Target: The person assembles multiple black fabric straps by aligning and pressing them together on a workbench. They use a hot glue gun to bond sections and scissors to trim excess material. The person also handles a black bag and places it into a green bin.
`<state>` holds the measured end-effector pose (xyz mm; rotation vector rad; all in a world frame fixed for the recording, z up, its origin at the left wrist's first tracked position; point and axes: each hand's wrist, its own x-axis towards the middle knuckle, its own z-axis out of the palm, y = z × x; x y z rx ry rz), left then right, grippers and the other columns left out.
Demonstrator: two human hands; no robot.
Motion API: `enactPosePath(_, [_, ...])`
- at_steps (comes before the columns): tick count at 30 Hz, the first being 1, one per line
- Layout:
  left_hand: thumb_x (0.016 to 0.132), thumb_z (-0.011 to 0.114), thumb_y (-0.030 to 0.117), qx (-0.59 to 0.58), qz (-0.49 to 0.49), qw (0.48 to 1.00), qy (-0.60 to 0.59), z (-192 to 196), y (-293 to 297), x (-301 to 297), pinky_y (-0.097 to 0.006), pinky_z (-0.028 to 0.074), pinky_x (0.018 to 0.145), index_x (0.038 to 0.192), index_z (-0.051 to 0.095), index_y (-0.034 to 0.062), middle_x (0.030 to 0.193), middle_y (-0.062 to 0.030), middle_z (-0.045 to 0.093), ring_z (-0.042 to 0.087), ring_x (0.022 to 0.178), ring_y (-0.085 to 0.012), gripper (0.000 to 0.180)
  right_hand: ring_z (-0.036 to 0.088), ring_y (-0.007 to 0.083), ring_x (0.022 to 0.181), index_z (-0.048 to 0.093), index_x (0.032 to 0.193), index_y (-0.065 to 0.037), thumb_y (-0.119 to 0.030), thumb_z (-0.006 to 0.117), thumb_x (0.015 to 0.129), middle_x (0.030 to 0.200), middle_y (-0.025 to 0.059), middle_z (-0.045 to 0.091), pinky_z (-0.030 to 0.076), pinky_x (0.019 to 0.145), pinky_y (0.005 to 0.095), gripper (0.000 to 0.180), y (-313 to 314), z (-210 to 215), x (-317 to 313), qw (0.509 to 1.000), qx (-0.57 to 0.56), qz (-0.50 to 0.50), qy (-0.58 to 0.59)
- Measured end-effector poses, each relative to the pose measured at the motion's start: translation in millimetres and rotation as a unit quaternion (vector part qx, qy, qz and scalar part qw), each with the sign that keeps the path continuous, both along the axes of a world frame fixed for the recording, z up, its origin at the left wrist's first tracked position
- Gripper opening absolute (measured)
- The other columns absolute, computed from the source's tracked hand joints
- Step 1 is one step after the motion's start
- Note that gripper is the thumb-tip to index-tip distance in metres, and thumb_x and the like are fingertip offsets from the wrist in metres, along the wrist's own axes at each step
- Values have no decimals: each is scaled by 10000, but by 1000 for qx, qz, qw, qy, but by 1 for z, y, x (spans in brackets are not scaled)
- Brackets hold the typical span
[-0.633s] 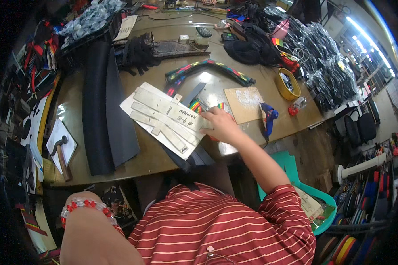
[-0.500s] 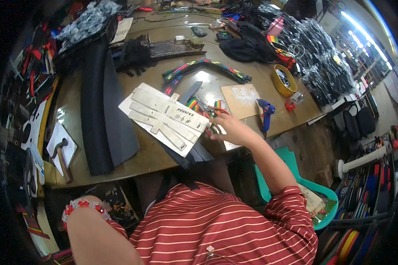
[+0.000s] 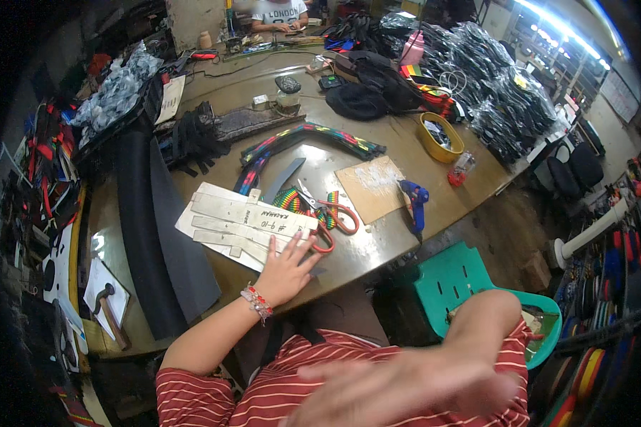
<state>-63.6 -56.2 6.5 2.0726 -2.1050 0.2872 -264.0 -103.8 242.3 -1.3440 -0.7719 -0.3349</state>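
Cardboard pattern pieces (image 3: 235,224), pale, flat and long with angled ends, lie fanned in a stack a little left of the frame's centre on the brown worktable (image 3: 399,142). The left hand (image 3: 286,267) rests open and palm down on the stack's lower right corner, fingers spread, a beaded bracelet (image 3: 256,302) at the wrist; the forearm runs down to the lower left. The right hand (image 3: 406,388) is a blur across the bottom of the frame, fingers stretched out flat and open, gripping nothing, the arm bent above a striped red shirt.

In the upper right of the table a round yellow tub (image 3: 441,136) holds small dark bits, too small to tell apart. A green plastic stool (image 3: 456,281) at lower right has holes in its seat.

Just right of the patterns lie orange-handled scissors (image 3: 331,213), touching a roll of rainbow-striped webbing (image 3: 292,199). Beyond them sit a brown board (image 3: 372,187) smeared with white, and a blue glue gun (image 3: 415,203) near the table edge. Curved rainbow-trimmed straps (image 3: 306,139) arch above the centre. Long dark foam sheets (image 3: 153,235) run down the left side, and a hammer (image 3: 110,313) lies on white paper at the lower left.
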Motion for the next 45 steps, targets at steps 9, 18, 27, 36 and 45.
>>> enactPosePath(9, [808,660,407,171,4,982,75,63,-24,34,-542,430,951,1130,578,68,1413,-180,391,445,1240,-413,474,530,410,1175,390,1304,197,-857,221,773,1216,362,526,263,1102,487,1192,-77,23,68,994,48,88,44])
enactPosePath(18, [888,603,436,353,-68,840,406,120,-169,132,-399,510,826,1110,621,35,1006,-196,660,645,947,-330,459,601,417,909,553,963,145,-447,359,938,1002,254,613,442,841,495,623,-195,-1,140,990,-14,47,-135])
enactPosePath(27, [906,576,135,29,220,501,836,51,-391,202,-341,514,891,1271,468,-59,1187,-154,586,599,1072,-226,427,657,297,850,696,922,-40,-58,653,755,897,142,679,513,765,381,173,-586,-16,199,576,-494,-596,263])
enactPosePath(36, [612,840,450,-97,425,724,535,21,-501,237,-411,442,976,1285,460,-80,1195,-272,582,565,1132,-371,937,592,300,1098,590,1221,-57,-212,811,653,1189,176,614,465,948,375,629,-678,-79,186,616,-467,-478,418])
enactPosePath(45, [655,777,241,-63,443,708,546,-7,-516,257,-415,417,987,1264,474,-13,1222,-244,531,519,1135,-370,726,628,315,1007,667,1069,-17,-225,745,708,1049,183,659,479,908,391,425,-679,-90,209,620,-474,-517,351])
